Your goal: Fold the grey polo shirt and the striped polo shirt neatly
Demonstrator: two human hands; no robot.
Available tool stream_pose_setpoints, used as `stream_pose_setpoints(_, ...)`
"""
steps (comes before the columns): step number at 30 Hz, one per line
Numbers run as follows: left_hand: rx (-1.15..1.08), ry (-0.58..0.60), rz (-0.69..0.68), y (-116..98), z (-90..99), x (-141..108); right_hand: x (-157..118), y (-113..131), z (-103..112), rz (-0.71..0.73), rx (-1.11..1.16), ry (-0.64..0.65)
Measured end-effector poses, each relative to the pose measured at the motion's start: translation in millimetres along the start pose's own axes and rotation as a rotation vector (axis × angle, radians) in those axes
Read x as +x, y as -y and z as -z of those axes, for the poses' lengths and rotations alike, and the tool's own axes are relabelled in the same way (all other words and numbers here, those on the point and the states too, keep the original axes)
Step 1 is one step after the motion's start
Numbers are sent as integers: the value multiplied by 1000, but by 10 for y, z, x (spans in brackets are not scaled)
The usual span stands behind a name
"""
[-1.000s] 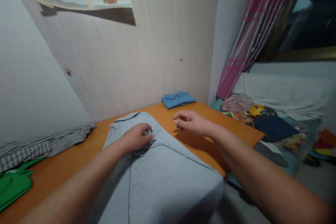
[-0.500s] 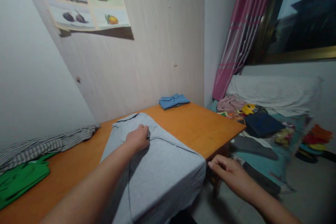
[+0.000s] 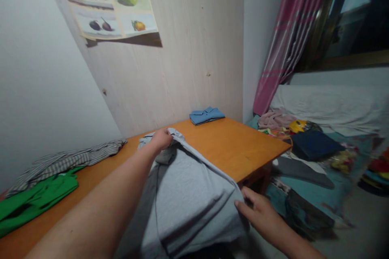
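Observation:
A grey shirt [image 3: 194, 186] lies over the near part of the wooden table, its lower end hanging off the front edge. At its far end, my left hand [image 3: 162, 139] is closed on the cloth, which bunches and lifts under the fingers. Down at the shirt's right edge, my right hand [image 3: 255, 208] grips the cloth between thumb and fingers, just off the table's edge. Between the two hands the right side of the shirt runs as a raised, taut fold. The fingertips of my left hand are partly hidden.
A folded blue shirt [image 3: 207, 115] sits at the back of the orange-brown table [image 3: 234, 141]. To the left lie a striped garment [image 3: 69, 160] and a green garment [image 3: 45, 196]. Beyond the table's right side, a couch [image 3: 319, 109] holds piled clothes.
My left hand has moved to the far end of the shirt and taken up cloth. My right hand has closed on the shirt's right edge, and that side is lifted.

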State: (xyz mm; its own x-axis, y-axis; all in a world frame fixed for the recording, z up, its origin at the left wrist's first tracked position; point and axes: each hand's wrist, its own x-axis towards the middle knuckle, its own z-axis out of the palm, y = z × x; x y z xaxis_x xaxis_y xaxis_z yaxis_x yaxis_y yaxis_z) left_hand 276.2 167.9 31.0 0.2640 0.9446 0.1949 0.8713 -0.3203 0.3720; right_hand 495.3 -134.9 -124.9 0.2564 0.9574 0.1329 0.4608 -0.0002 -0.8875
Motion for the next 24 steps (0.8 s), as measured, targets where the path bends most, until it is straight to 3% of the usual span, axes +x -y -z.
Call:
stream_pose_setpoints(3,-146,-64,63,-40,171,112,-114,288,10,76,-125,25)
stream_pose_setpoints(7,-272,-155,106,-11,495,220,-201,809,-44,284,-280,275)
stream_pose_setpoints(11,-323,-197,134,177,715,242,-145,1115,-354,348,-404,518)
stream_pose_setpoints(17,-403,-137,190,558,598,64,-51,1128,-969,389,-442,782)
stream_pose_setpoints(24,-498,-85,194,646,498,-62,-49,1152,-1128,372,-344,770)
